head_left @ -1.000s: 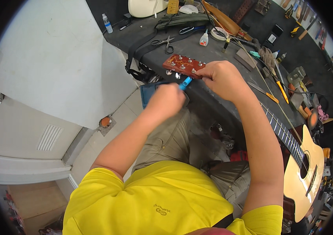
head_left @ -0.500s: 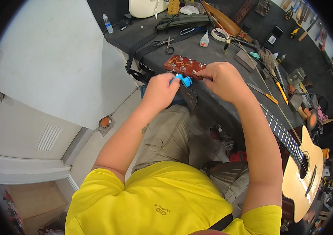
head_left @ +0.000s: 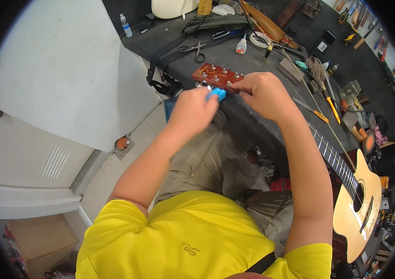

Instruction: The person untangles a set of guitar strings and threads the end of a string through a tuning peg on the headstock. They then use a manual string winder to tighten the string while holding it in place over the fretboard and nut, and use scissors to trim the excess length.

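An acoustic guitar point(head_left: 344, 228) with a pale top lies along the bench's near edge at the right. Its neck passes behind my right forearm to a reddish-brown headstock point(head_left: 209, 72) with several metal tuner posts. In my left hand point(head_left: 193, 109) is a blue string winder point(head_left: 218, 94), on the headstock's near edge where the tuner knobs sit; the hand is slightly blurred. My right hand point(head_left: 263, 94) is closed at the headstock's right end, thumb and bent forefinger by the nearest post. Whatever it pinches is hidden by the fingers.
On the dark bench point(head_left: 234, 65) lie scissors point(head_left: 197, 51), a small glue bottle point(head_left: 241, 45), a roll of tape point(head_left: 260, 40) and a black strap point(head_left: 169, 56). Yellow-handled tools point(head_left: 334, 110) lie right of my arm. A clear bottle point(head_left: 126, 25) stands far left.
My left hand and the string winder have turned and shifted slightly to the right by the headstock. My right hand keeps its place.
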